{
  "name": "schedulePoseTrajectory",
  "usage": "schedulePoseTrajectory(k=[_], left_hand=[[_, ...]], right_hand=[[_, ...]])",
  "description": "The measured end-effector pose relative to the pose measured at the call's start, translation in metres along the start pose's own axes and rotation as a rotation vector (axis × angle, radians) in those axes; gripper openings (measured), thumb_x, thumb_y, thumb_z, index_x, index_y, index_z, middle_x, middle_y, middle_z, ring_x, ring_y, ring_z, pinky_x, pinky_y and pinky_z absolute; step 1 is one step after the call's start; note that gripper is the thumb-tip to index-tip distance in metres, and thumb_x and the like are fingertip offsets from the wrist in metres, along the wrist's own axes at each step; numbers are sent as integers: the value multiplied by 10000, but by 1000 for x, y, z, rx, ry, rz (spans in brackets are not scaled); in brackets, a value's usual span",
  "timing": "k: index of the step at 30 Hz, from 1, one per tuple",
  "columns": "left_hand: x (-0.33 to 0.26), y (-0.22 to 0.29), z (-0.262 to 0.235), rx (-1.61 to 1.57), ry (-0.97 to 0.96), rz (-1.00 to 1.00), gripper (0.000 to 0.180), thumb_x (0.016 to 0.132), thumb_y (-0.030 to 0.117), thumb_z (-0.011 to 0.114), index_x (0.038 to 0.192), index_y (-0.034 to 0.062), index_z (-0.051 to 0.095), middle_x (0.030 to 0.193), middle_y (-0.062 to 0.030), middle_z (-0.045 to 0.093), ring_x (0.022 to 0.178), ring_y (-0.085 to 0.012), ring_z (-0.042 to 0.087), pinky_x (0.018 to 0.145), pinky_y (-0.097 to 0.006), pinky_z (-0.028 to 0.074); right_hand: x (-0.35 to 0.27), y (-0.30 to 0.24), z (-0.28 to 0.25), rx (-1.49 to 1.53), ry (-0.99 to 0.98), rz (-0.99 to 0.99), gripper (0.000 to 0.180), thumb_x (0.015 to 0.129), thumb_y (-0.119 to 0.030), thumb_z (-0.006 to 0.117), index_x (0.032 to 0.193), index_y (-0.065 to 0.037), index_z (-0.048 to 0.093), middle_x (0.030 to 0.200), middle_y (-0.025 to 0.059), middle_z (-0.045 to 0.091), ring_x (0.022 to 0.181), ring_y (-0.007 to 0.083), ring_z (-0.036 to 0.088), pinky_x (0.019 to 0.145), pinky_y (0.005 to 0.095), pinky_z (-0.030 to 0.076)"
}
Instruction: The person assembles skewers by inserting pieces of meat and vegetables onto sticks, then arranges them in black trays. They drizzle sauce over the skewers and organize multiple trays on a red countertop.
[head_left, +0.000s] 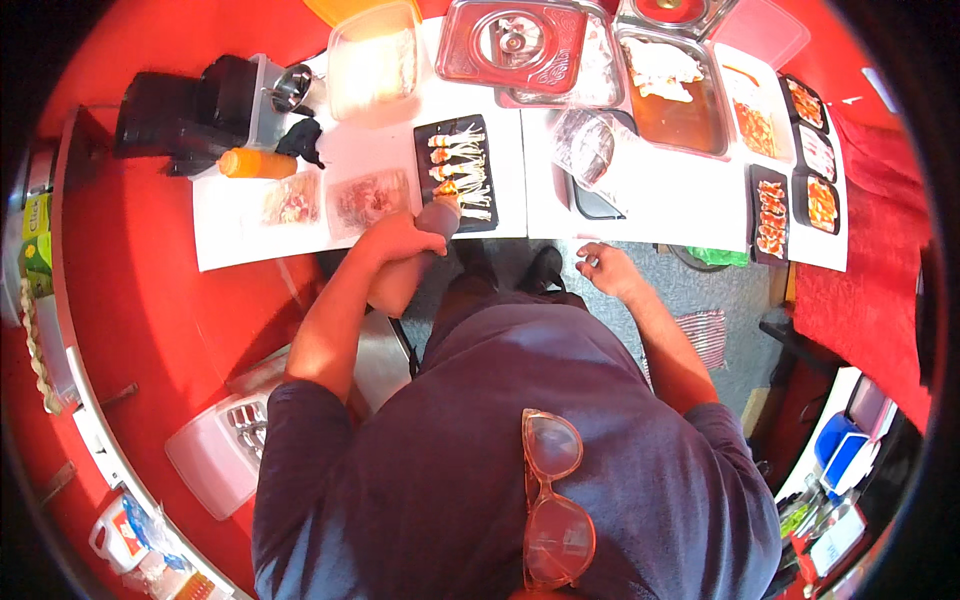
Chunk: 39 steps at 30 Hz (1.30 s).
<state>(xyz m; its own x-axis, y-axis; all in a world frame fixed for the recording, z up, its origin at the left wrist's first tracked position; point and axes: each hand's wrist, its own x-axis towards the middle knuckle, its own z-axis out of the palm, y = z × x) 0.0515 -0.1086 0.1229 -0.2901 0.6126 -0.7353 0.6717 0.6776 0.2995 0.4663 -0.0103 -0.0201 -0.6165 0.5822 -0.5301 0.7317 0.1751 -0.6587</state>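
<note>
My left hand is wrapped round a squeeze bottle at the table's near edge. Its tip points at the near end of a black tray. On that tray lies a row of food pieces with orange topping, and pale strips run beside them. To the left of the tray sits a clear container of reddish food. My right hand hangs just off the table's front edge, fingers loosely curled and apart, with nothing visible in it.
An orange bottle lies at the left, near black containers. Metal pans stand at the back, one holding white food. A plastic-wrapped item rests centre-right. Several filled black trays line the right end.
</note>
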Motion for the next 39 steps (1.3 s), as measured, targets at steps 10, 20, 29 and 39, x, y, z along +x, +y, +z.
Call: schedulePoseTrajectory(k=[10, 20, 29, 39], left_hand=[[48, 6, -29, -23, -40, 137, 722, 591, 473, 830, 1078, -53, 742, 1078, -249, 743, 1022, -336, 719, 899, -405, 545], [56, -13, -28, 93, -123, 175, 692, 636, 510, 800, 1036, -52, 752, 1007, -235, 753, 947, -339, 730, 835, -395, 553], [34, 1, -15, 364, -313, 168, 765, 586, 561, 795, 1040, -53, 765, 1025, -246, 752, 923, -335, 740, 816, -410, 572], [22, -1, -40, 310, -291, 251, 594, 645, 476, 787, 966, -23, 777, 954, -221, 758, 903, -348, 740, 795, -417, 568]], right_hand=[[2, -30, 25, 27, 41, 39, 367, 903, -273, 723, 1192, -47, 713, 1065, 171, 739, 946, 327, 723, 865, 436, 561], [37, -100, 54, 276, 134, 89, 349, 903, -207, 718, 1206, -35, 700, 1023, 165, 761, 945, 297, 738, 873, 391, 570], [98, -134, 101, 481, 312, 155, 347, 902, -272, 750, 1129, -19, 676, 893, 139, 756, 823, 263, 738, 766, 385, 568], [116, -138, 119, 522, 430, 247, 282, 884, -223, 781, 1022, 0, 677, 827, 115, 731, 743, 223, 707, 702, 374, 557]])
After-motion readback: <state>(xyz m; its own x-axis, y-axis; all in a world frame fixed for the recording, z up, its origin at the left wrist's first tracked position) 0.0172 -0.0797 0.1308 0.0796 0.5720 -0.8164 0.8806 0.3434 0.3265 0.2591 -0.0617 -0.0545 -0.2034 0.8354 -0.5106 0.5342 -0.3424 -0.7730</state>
